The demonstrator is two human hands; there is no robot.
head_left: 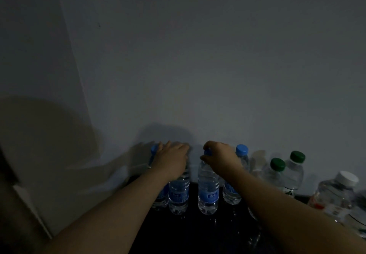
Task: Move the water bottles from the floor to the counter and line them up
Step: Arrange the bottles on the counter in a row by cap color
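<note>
**Blue caps lined along the dark counter (198,234)**

From my station I make out a row of upright water bottles on the black top, close to the grey wall (217,55). The left hand (172,158) lies over the top of the second bottle (179,192) and hides its cap; I cannot tell whether the fingers curl round it. The leftmost bottle (154,150) shows its cap just past that hand. The right hand (219,157) pinches the cap of the third bottle (208,190) between thumb and fingertips. The fourth bottle (242,150) stands behind that wrist. Farther right are two green-capped bottles (277,164) and a blurred white-capped bottle (336,192).
</note>
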